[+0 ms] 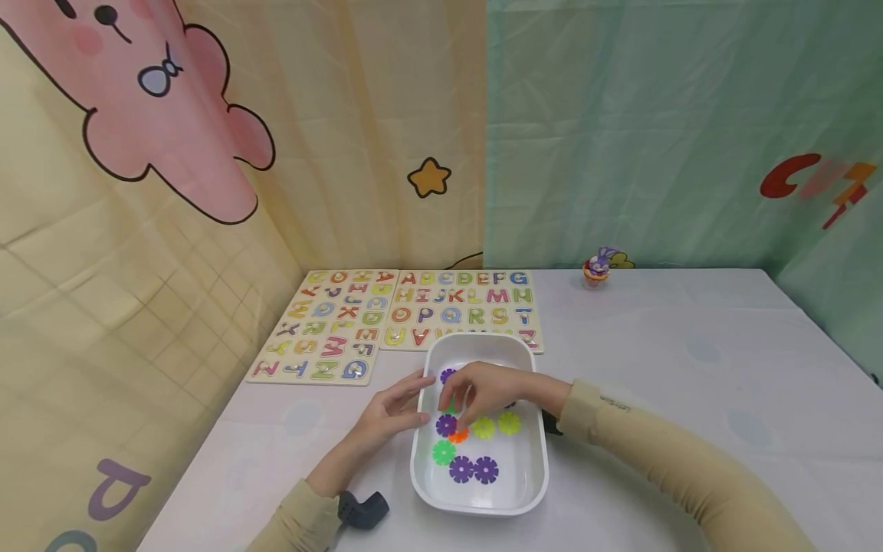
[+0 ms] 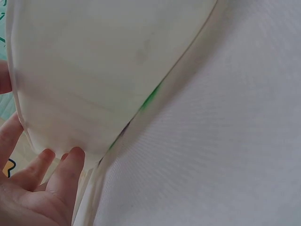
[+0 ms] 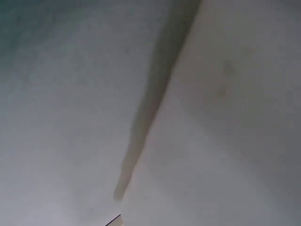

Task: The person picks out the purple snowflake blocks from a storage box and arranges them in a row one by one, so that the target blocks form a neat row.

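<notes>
A white plastic tray (image 1: 483, 500) holds several notched flower-shaped discs. My right hand (image 1: 488, 389) reaches into it from the right, fingers bent downward around a green disc (image 1: 451, 407); whether they grip it is hidden. Just below the fingertips lie a purple disc (image 1: 446, 425) and an orange disc (image 1: 458, 435), partly covered. Two yellow discs (image 1: 509, 422) are to their right; another green disc (image 1: 444, 452) and two purple discs (image 1: 486, 470) lie nearer. My left hand (image 1: 389, 406) touches the tray's left side with extended fingers, and the left wrist view shows its fingertips (image 2: 74, 155) against the wall.
Two wooden alphabet puzzle boards (image 1: 317, 326) lie behind and left of the tray, one partly behind its far rim. A small purple-eared figurine (image 1: 596, 267) stands at the table's back edge. Printed curtains (image 1: 662, 138) surround the table. The right wrist view shows only blurred pale surfaces.
</notes>
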The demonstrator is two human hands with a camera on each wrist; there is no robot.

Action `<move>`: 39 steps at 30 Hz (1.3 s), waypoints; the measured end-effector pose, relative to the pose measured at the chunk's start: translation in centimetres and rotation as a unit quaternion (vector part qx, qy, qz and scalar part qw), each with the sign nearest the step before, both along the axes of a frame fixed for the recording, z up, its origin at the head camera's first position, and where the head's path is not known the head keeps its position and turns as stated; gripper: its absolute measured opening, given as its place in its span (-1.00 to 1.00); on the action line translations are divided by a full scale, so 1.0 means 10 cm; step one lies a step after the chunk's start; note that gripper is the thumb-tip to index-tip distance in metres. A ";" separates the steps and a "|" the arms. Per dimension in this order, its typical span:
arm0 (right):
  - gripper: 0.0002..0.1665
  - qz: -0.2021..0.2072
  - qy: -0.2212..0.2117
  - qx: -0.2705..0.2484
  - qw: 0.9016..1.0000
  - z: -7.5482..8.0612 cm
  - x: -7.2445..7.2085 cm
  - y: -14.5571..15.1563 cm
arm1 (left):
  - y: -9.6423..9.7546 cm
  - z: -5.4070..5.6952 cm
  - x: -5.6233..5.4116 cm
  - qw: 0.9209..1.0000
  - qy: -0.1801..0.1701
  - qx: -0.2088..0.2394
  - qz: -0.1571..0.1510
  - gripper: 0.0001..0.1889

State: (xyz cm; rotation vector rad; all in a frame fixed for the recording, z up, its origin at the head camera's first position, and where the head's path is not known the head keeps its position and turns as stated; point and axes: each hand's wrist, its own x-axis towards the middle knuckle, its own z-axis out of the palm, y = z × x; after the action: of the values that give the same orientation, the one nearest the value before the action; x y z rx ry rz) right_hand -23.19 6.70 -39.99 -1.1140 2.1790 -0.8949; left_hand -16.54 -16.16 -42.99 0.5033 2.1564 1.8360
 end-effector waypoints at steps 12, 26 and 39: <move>-0.71 0.014 0.015 0.020 1.000 -0.03 0.01 -0.04 | -0.01 -0.01 -0.01 1.000 0.001 0.006 -0.002 -0.42; -0.78 0.009 0.025 0.036 0.999 -0.05 0.01 -0.04 | -0.01 -0.01 -0.01 1.000 0.002 0.008 -0.003 -0.42; -0.66 0.016 0.031 0.032 0.999 -0.03 0.03 -0.06 | -0.01 -0.01 0.00 1.000 0.004 0.008 -0.003 -0.42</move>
State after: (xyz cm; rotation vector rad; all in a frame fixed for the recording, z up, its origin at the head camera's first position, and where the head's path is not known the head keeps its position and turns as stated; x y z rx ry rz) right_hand -22.86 6.07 -40.34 -1.1559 2.2173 -0.7814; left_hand -16.59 -16.24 -43.09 0.5208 2.1439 1.8532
